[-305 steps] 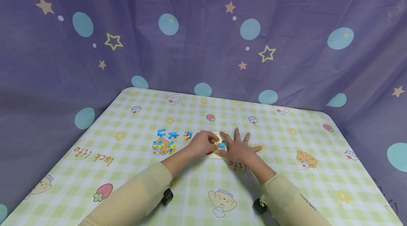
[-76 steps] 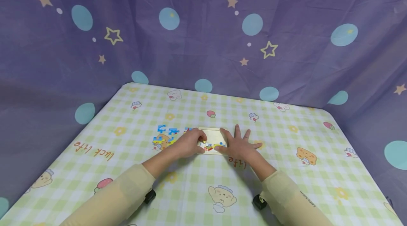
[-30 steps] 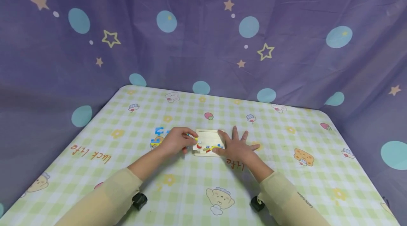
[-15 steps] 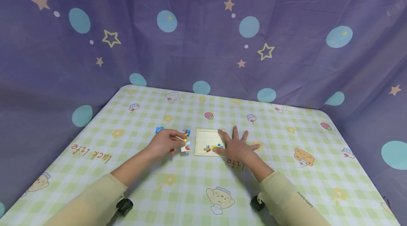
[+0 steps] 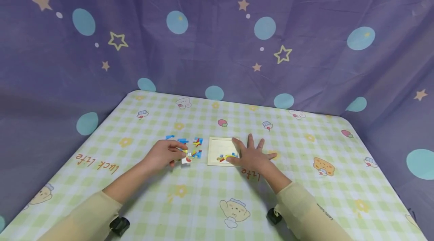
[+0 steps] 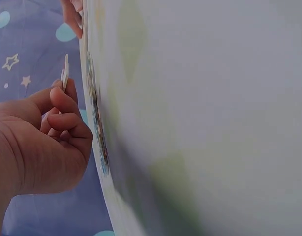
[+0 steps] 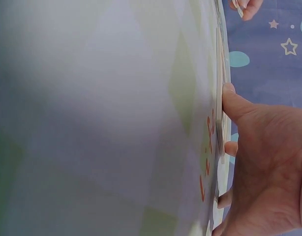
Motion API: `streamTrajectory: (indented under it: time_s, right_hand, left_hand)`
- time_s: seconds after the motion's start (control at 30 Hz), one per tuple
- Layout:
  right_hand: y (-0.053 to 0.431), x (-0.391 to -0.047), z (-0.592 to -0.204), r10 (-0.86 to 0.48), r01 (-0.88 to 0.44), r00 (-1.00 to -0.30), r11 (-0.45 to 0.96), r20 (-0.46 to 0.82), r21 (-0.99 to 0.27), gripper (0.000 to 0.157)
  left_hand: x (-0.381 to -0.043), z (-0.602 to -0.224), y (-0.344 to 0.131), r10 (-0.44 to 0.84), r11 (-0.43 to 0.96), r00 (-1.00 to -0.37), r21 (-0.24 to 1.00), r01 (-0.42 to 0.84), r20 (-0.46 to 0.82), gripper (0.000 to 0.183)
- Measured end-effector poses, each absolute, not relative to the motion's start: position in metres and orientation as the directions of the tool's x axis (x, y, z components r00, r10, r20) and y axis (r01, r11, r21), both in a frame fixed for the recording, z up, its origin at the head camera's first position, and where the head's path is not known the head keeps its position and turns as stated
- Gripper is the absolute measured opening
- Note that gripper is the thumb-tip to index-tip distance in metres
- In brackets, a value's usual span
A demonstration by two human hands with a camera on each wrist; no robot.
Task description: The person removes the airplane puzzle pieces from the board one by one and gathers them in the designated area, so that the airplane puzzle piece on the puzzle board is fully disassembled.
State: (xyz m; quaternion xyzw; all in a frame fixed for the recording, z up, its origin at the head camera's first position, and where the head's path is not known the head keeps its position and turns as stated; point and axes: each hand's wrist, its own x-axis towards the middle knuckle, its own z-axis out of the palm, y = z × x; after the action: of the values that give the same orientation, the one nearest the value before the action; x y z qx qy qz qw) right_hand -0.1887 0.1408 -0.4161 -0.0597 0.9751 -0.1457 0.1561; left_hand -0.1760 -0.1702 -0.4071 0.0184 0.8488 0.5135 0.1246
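Note:
My left hand pinches a white jigsaw puzzle piece with red and yellow on it, above the cloth left of the tray. In the left wrist view that piece stands edge-on between thumb and fingers, raised off the table. Fingers spread wide, my right hand rests at the right side of a shallow wooden puzzle tray. Its thumb lies over the tray's lower right part, partly covering a row of fitted pieces. From the right wrist, the tray shows as a thin edge beside the thumb.
Several loose blue, yellow and red puzzle pieces lie left of the tray, some partly hidden by the left hand. A green checked cloth with printed figures covers the table. A purple curtain hangs behind it.
The left hand worked inside the tray earlier, then carried the white piece out leftward, now over the loose pieces. The tray's lower left part is bared. The right hand has stayed in place.

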Motion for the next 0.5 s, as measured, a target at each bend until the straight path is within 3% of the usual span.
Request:
streamTrajectory:
  time_s: [0.5]
  right_hand:
    - [0.140, -0.192, -0.420, -0.149, -0.060, -0.940, 0.958, -0.308, -0.280, 0.086]
  left_hand:
    - [-0.164, -0.407, -0.195, 0.155, 0.470, -0.971, 0.878, -0.087, -0.180, 0.029]
